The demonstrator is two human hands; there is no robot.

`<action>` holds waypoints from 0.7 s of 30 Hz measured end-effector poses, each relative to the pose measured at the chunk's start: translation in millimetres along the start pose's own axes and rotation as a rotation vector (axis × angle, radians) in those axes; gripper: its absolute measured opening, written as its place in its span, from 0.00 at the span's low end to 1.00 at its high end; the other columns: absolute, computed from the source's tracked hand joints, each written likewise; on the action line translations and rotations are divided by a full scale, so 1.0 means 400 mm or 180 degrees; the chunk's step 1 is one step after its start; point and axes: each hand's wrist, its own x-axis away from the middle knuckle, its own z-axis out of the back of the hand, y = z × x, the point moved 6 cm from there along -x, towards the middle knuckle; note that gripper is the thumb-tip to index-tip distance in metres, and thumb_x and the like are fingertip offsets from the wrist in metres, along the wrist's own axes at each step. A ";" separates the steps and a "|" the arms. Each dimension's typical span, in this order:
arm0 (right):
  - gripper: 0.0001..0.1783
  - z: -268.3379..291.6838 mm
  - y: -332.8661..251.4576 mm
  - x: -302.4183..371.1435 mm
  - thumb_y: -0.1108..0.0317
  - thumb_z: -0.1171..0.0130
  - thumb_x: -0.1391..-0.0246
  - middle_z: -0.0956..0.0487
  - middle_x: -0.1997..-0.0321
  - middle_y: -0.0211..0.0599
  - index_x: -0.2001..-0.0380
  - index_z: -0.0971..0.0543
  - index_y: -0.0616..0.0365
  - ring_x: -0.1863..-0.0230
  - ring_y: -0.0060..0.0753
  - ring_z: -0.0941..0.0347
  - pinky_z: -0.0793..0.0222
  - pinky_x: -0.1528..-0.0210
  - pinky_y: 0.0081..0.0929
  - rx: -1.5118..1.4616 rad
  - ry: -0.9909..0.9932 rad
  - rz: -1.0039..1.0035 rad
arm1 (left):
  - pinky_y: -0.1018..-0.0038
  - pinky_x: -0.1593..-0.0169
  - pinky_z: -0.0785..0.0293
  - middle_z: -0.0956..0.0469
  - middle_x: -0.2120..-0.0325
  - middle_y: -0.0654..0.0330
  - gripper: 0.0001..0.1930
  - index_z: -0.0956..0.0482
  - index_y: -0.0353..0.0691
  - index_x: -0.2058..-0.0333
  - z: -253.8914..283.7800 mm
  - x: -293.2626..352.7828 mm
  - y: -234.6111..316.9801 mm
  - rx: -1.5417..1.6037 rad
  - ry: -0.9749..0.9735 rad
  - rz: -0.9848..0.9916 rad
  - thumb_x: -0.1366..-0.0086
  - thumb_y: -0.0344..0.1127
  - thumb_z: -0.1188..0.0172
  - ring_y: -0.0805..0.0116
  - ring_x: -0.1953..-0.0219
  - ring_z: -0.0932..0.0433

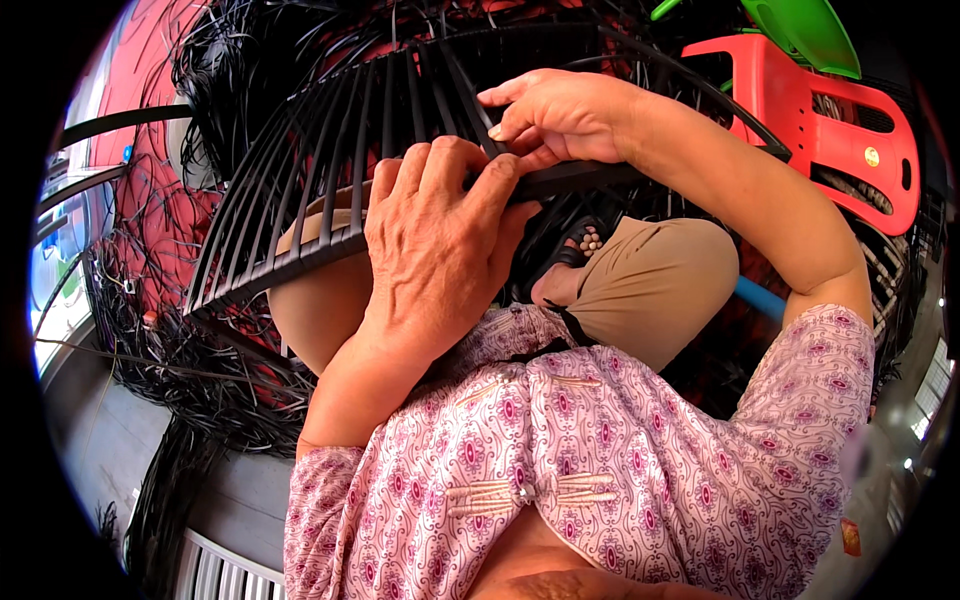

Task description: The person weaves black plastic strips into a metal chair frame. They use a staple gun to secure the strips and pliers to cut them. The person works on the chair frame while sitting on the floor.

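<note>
Across my lap lies a curved frame with flat black strips (335, 150) stretched over it in a fan. Its near bar (290, 265) is wrapped tightly in the same black material. My left hand (430, 235) is closed over this bar, fingers curled across the top and thumb pointing right. Just beyond it, my right hand (565, 120) reaches in from the right with bent fingers pinched around a slanting black strip (460, 85). The two hands nearly meet at the bar. My fingers partly hide where the strip joins the bar.
Loose black strips (190, 390) lie in tangled heaps on the left and at the back, over a red surface (150, 70). A red plastic chair (760, 100) and a green plastic piece (815, 35) stand at the far right. A white slatted object (230, 570) is at lower left.
</note>
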 end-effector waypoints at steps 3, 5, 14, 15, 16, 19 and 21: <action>0.41 -0.002 0.002 -0.004 0.77 0.39 0.47 0.26 0.62 0.31 0.31 0.41 0.67 0.64 0.24 0.24 0.20 0.55 0.29 -0.0107 0.0049 -0.0197 | 0.64 0.55 0.33 0.25 0.62 0.60 0.15 0.18 0.45 0.56 0.000 -0.002 0.005 -0.0015 -0.0032 -0.0021 0.41 0.39 0.32 0.59 0.58 0.25; 0.41 -0.008 -0.004 -0.011 0.77 0.38 0.50 0.28 0.65 0.30 0.32 0.41 0.68 0.68 0.22 0.27 0.21 0.60 0.27 -0.0006 0.0000 -0.0216 | 0.64 0.55 0.33 0.25 0.62 0.60 0.15 0.18 0.45 0.55 0.000 -0.004 0.006 -0.0034 -0.0048 -0.0035 0.41 0.39 0.32 0.59 0.58 0.25; 0.02 -0.026 -0.005 -0.076 0.78 0.38 0.58 0.27 0.80 0.29 0.80 0.21 0.60 0.80 0.21 0.32 0.31 0.75 0.20 0.0957 0.0161 -0.0374 | 0.64 0.55 0.33 0.21 0.60 0.60 0.14 0.20 0.43 0.56 -0.002 -0.015 0.007 0.0011 0.0004 -0.0204 0.40 0.38 0.34 0.58 0.60 0.24; 0.03 -0.020 -0.004 -0.081 0.78 0.38 0.58 0.27 0.80 0.29 0.79 0.21 0.59 0.80 0.21 0.32 0.31 0.75 0.20 0.0911 0.0261 -0.0388 | 0.64 0.55 0.33 0.21 0.60 0.60 0.14 0.20 0.43 0.57 -0.003 -0.017 0.007 0.0028 0.0016 -0.0221 0.40 0.39 0.34 0.58 0.60 0.24; 0.03 -0.015 -0.003 -0.081 0.78 0.39 0.58 0.27 0.80 0.29 0.79 0.21 0.59 0.80 0.21 0.32 0.31 0.75 0.20 0.0866 0.0360 -0.0403 | 0.64 0.55 0.33 0.20 0.60 0.60 0.14 0.20 0.43 0.57 -0.004 -0.018 0.006 0.0047 0.0030 -0.0237 0.40 0.39 0.34 0.57 0.61 0.24; 0.07 -0.010 -0.012 -0.058 0.75 0.38 0.55 0.24 0.70 0.33 0.69 0.22 0.60 0.74 0.23 0.29 0.28 0.72 0.21 0.0835 0.0540 -0.0221 | 0.64 0.56 0.33 0.20 0.62 0.61 0.13 0.20 0.43 0.58 -0.007 -0.018 0.005 0.0015 0.0018 -0.0264 0.39 0.40 0.35 0.57 0.61 0.24; 0.18 -0.003 -0.033 -0.010 0.72 0.37 0.53 0.21 0.60 0.38 0.56 0.21 0.64 0.66 0.26 0.25 0.26 0.66 0.24 0.0910 0.0789 0.0085 | 0.64 0.56 0.33 0.20 0.63 0.62 0.12 0.20 0.43 0.59 -0.008 -0.020 0.003 0.0034 0.0036 -0.0261 0.39 0.40 0.35 0.57 0.61 0.24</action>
